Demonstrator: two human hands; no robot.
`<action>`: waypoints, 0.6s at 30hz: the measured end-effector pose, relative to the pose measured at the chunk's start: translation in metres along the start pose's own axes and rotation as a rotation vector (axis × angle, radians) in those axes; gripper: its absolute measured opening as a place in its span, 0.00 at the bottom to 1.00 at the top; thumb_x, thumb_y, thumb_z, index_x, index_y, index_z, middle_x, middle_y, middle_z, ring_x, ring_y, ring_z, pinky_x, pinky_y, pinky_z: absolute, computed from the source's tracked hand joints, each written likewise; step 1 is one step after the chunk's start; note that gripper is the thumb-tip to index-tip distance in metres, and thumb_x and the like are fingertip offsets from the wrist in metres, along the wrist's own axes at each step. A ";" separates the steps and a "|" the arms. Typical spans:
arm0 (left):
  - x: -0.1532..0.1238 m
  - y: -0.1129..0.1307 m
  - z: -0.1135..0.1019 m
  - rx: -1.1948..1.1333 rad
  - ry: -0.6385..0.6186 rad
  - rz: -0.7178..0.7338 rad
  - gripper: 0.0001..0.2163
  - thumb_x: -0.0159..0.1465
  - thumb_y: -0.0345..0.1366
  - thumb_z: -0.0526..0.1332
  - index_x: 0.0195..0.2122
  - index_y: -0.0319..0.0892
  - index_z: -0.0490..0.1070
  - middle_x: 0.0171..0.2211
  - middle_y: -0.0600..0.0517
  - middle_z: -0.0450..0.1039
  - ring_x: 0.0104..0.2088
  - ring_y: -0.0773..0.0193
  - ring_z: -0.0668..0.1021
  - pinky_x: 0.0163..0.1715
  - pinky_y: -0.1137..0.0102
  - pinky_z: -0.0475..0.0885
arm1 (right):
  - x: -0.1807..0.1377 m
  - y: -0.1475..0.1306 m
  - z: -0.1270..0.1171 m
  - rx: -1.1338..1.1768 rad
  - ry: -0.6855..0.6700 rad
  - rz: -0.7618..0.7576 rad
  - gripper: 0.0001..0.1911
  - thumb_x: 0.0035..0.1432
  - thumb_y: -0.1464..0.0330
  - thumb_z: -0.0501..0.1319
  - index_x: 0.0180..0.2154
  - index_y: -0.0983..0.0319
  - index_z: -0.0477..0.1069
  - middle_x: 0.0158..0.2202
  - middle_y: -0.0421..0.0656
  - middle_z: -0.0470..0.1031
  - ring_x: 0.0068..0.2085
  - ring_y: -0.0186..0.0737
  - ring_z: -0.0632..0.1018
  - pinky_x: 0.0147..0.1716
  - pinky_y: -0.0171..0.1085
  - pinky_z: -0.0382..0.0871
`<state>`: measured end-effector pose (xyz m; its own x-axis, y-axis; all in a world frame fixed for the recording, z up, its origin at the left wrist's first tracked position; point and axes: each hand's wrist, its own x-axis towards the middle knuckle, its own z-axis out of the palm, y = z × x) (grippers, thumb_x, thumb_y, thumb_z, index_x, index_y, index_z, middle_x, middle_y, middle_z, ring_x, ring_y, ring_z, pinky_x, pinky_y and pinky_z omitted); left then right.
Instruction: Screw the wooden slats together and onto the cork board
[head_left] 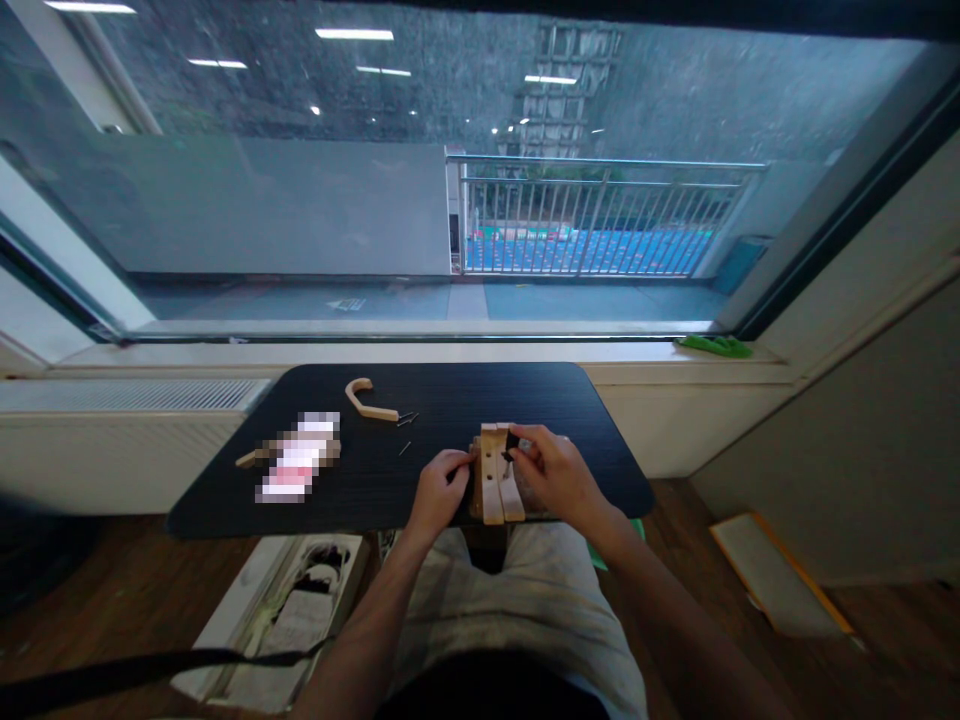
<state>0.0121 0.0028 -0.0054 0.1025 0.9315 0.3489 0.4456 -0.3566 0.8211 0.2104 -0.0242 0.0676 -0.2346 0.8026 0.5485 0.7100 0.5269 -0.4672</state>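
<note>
On the near part of the black table [442,505], a small wooden assembly [491,490] with pale curved slats and dark round holes stands in front of me. My left hand [439,490] is closed, its curled fingers at the left edge of this assembly. From the other side, my right hand [559,475] pinches a small black piece [511,440] against the right slat; its exact kind is too small to tell. Farther back lie a wooden hook [367,405] and several thin metal screws [407,418] near its end.
A blurred-out pink and white item [300,460] lies at the table's left, with a wooden stick [247,459] beside it. An open white box [300,610] of parts sits on the floor at left. Beyond the table are a windowsill [450,353] and a radiator [135,395].
</note>
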 end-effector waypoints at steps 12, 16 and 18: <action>0.000 0.001 0.000 0.031 -0.026 -0.003 0.12 0.60 0.30 0.54 0.39 0.42 0.77 0.39 0.48 0.78 0.42 0.61 0.79 0.48 0.65 0.73 | 0.000 -0.001 0.000 -0.017 0.006 -0.012 0.15 0.61 0.70 0.58 0.49 0.59 0.70 0.30 0.41 0.76 0.28 0.37 0.75 0.32 0.37 0.65; 0.000 0.001 0.000 0.020 -0.043 0.003 0.11 0.61 0.31 0.54 0.39 0.42 0.76 0.39 0.48 0.78 0.42 0.61 0.78 0.48 0.64 0.72 | -0.001 0.000 0.000 -0.026 0.016 -0.012 0.14 0.60 0.70 0.58 0.49 0.59 0.70 0.30 0.41 0.76 0.29 0.38 0.75 0.33 0.37 0.65; 0.000 0.000 0.000 0.022 -0.048 -0.002 0.11 0.62 0.31 0.54 0.39 0.42 0.75 0.40 0.48 0.78 0.42 0.60 0.78 0.48 0.64 0.72 | 0.000 0.000 0.001 -0.017 0.014 -0.013 0.14 0.60 0.70 0.58 0.49 0.60 0.70 0.30 0.41 0.76 0.29 0.37 0.75 0.33 0.37 0.66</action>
<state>0.0126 0.0026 -0.0054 0.1438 0.9347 0.3251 0.4653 -0.3538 0.8114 0.2101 -0.0244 0.0670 -0.2350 0.7914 0.5644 0.7177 0.5328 -0.4483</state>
